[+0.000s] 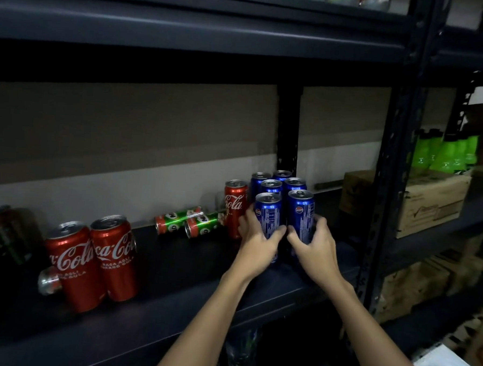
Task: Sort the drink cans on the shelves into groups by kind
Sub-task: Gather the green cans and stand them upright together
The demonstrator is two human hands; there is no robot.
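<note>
Both arms reach in, left hand point(255, 239) wrapped round one front Pepsi can point(268, 215), right hand point(314, 245) round the other Pepsi can point(301, 211).

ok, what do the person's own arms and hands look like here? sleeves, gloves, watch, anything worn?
Both are bare. The left hand and right hand wear no gloves, and no rings show. The left forearm and right forearm are uncovered down to the bottom edge of the frame: no sleeves, watch, bands or markings in view. The light is dim, so fine detail cannot be told.
</note>
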